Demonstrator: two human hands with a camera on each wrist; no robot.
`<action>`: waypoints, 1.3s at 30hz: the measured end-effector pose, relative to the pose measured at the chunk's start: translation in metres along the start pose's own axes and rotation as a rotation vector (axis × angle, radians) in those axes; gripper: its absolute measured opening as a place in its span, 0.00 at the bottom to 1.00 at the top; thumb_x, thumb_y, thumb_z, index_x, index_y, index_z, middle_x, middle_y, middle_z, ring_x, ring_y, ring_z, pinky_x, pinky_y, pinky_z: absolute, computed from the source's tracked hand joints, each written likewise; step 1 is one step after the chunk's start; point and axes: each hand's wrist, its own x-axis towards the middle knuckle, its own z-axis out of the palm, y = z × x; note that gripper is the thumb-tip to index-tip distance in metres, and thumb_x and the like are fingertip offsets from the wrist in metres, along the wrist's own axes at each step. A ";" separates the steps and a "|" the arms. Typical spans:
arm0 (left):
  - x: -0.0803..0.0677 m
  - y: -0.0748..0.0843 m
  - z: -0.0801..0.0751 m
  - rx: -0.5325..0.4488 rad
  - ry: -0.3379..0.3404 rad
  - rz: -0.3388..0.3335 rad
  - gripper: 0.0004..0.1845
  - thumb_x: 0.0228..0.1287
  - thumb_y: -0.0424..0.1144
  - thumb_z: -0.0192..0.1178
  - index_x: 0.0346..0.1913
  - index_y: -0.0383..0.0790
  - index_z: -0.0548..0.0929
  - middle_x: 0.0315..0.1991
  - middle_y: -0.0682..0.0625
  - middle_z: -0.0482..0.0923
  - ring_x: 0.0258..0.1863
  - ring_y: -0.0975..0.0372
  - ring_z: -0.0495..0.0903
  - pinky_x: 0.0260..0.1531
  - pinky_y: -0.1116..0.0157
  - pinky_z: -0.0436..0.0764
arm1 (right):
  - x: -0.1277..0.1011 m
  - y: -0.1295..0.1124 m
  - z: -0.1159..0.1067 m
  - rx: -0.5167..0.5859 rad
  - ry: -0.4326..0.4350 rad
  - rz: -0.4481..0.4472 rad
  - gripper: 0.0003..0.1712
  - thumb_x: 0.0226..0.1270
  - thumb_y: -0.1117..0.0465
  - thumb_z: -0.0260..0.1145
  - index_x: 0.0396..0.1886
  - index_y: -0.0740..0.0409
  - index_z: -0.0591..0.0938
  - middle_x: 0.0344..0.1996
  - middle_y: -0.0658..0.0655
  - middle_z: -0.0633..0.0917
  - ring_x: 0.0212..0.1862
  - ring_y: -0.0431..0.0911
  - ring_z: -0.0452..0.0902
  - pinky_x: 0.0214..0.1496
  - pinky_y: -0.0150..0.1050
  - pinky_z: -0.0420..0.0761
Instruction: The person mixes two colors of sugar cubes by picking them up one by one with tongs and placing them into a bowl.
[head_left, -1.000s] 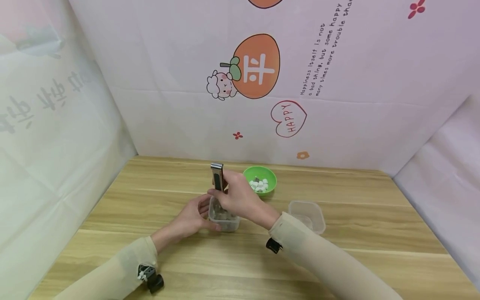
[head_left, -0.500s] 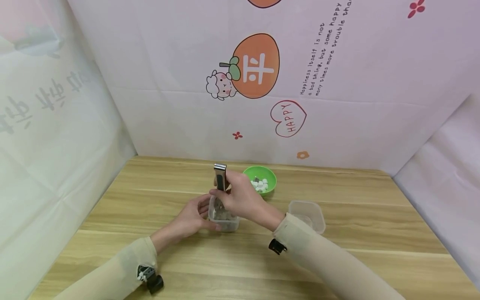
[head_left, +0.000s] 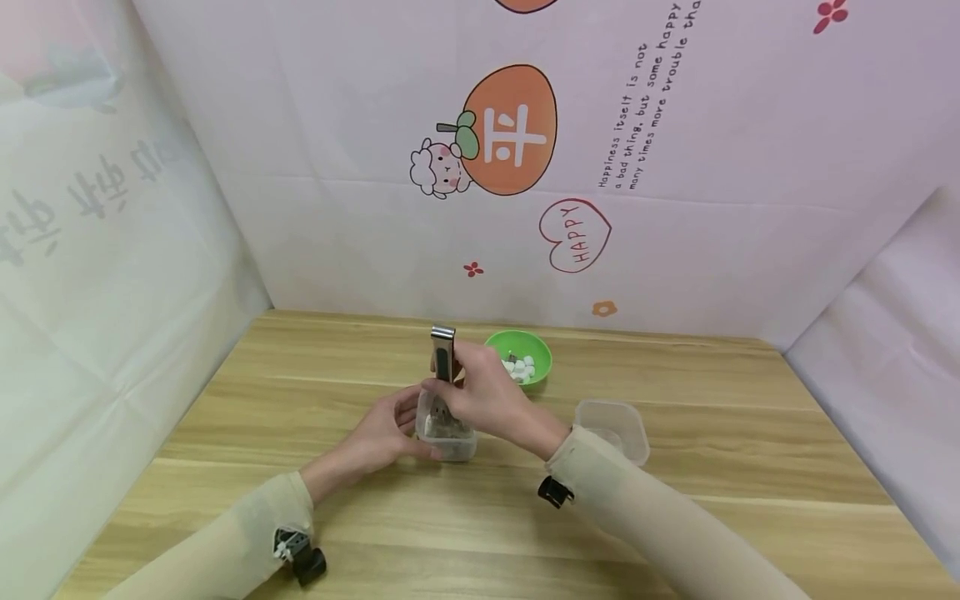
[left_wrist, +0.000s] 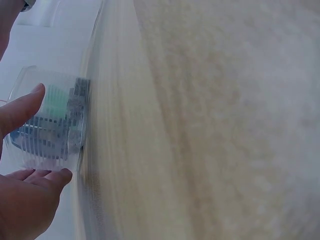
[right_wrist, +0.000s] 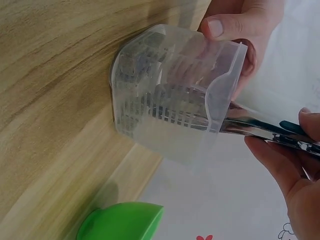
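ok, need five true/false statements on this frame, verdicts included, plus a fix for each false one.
1. The right hand holds the tongs. True.
2. The left hand lies flat, holding nothing. False: its fingers and thumb grip the tub.
3. The tongs reach down into the tub. True.
4. The bowl has white pieces in it. True.
5. In the head view, the bowl stands left of the tub. False: it stands to the right, farther back.
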 end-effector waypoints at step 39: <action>0.001 -0.004 0.003 -0.018 0.012 0.031 0.57 0.47 0.25 0.82 0.80 0.29 0.61 0.77 0.35 0.65 0.76 0.41 0.64 0.74 0.55 0.68 | 0.001 0.009 -0.088 0.121 0.373 0.135 0.10 0.64 0.73 0.76 0.37 0.65 0.81 0.30 0.58 0.86 0.30 0.48 0.83 0.24 0.34 0.87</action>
